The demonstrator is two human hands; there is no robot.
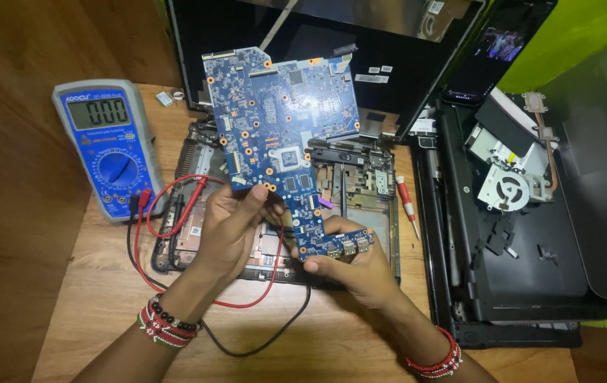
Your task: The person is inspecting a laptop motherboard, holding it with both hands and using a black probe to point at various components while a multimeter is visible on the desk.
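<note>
Both hands are up over the worktop [105, 312], and between them a blue circuit board [278, 120] stands tilted toward the camera. The left hand [232, 227] is closed on the board's lower left edge, thumb pressed to its face; the right hand [356, 266] grips the narrow bottom strip by the metal ports. Directly below lies an opened laptop base [360, 191], red and black probe leads [175, 206] looping across it from the blue multimeter [108, 145] at the left. A red screwdriver [408, 206] rests just right of the base, and a cooling fan [505, 188] sits farther right.
</note>
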